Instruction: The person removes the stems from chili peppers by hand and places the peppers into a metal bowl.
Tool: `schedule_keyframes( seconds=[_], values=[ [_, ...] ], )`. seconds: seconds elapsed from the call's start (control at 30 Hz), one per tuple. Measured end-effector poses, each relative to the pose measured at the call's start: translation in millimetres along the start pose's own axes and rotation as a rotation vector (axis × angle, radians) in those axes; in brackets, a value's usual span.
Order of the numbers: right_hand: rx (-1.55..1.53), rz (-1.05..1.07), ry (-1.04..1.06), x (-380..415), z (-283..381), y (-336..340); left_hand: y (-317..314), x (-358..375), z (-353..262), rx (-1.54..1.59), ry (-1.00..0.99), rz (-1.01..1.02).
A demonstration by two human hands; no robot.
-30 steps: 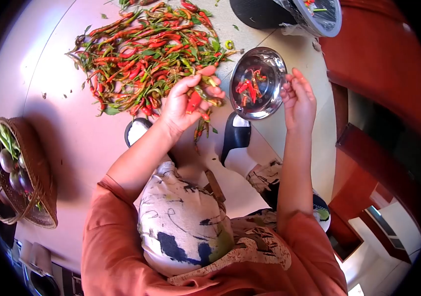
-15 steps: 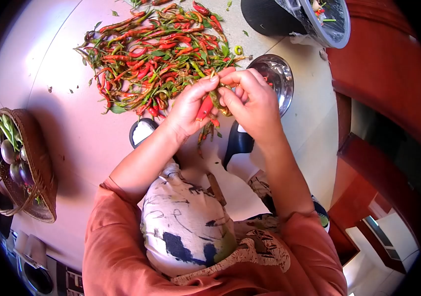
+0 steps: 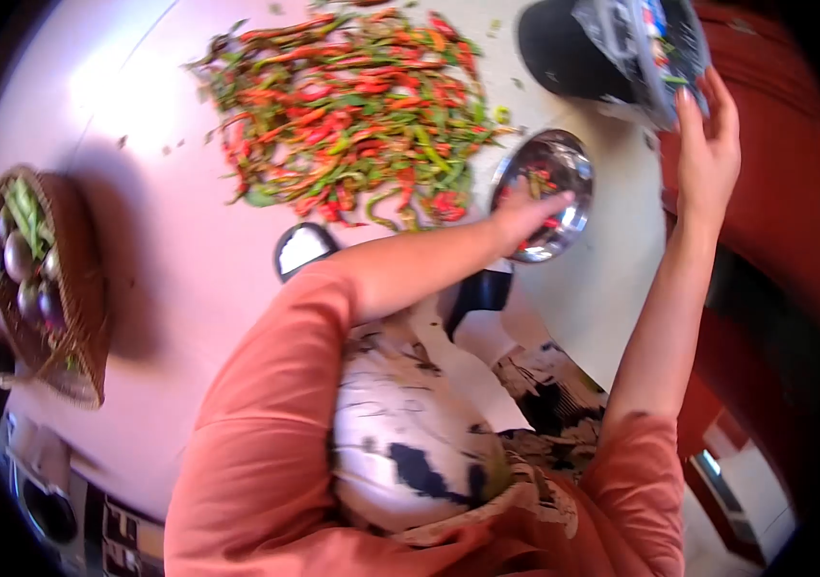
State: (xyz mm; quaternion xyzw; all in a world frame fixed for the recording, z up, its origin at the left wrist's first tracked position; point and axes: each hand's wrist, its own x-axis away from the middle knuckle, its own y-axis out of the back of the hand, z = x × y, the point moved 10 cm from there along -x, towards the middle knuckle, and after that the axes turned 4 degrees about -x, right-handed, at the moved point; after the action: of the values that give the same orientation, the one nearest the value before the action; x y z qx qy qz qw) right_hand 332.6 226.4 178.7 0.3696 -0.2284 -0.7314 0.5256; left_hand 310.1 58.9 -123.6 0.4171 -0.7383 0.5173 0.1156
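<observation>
My left hand [image 3: 527, 213] is over a shiny metal bowl [image 3: 578, 226] on the floor, thumb stretched away from the fingers; it is blurred. Pieces of red and green chili [image 3: 543, 180] lie in the bowl by the hand. My right hand [image 3: 708, 144] is raised at the rim of a black bin [image 3: 564, 53], fingers apart, with nothing visible in them. The bin has a grey rim and a clear plastic liner, with scraps inside. A wide spread of red and green chili peppers [image 3: 352, 115] covers the floor left of the bowl.
A woven basket [image 3: 83, 288] with eggplants [image 3: 19, 257] and green vegetables stands on the floor at the left. Red wooden furniture [image 3: 766, 125] borders the right side. My shoe [image 3: 302, 250] is just below the peppers.
Both hands, earlier together at a chili pepper, have separated. My left hand moved right to the bowl; my right hand went up and right to the bin. The view has shifted slightly.
</observation>
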Motion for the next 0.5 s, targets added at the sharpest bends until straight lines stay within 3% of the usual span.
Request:
schedule_keyframes(
  seconds=[0.1, 0.23, 0.27, 0.33, 0.4, 0.47, 0.5],
  values=[
    [-0.281, 0.168, -0.247, 53.4, -16.0, -54.9, 14.5, -1.1, 12.7, 0.049, 0.11, 0.005],
    [-0.504, 0.294, -0.495, 106.9, -22.6, -120.7, 15.8, 56.1, -43.1, 0.448, -0.039, 0.238],
    [-0.475, 0.323, -0.468, 113.7, -18.6, -136.6, 21.5, 68.9, -52.9, 0.509, -0.091, 0.302],
    [-0.502, 0.423, -0.443, 132.0, -4.6, -176.6, 68.8, 96.9, -44.5, 0.208, 0.045, 0.174],
    [-0.515, 0.594, -0.381, 151.5, 22.9, -224.3, 123.8, 124.1, -51.6, 0.071, 0.009, 0.086],
    [-0.434, 0.723, -0.139, 166.2, 52.0, -274.1, 193.0, 161.4, -67.5, -0.044, -0.02, -0.174],
    [-0.246, 0.806, 0.033, 172.5, 69.4, -297.8, 225.6, 180.8, -75.1, -0.088, -0.053, -0.292]
  ],
)
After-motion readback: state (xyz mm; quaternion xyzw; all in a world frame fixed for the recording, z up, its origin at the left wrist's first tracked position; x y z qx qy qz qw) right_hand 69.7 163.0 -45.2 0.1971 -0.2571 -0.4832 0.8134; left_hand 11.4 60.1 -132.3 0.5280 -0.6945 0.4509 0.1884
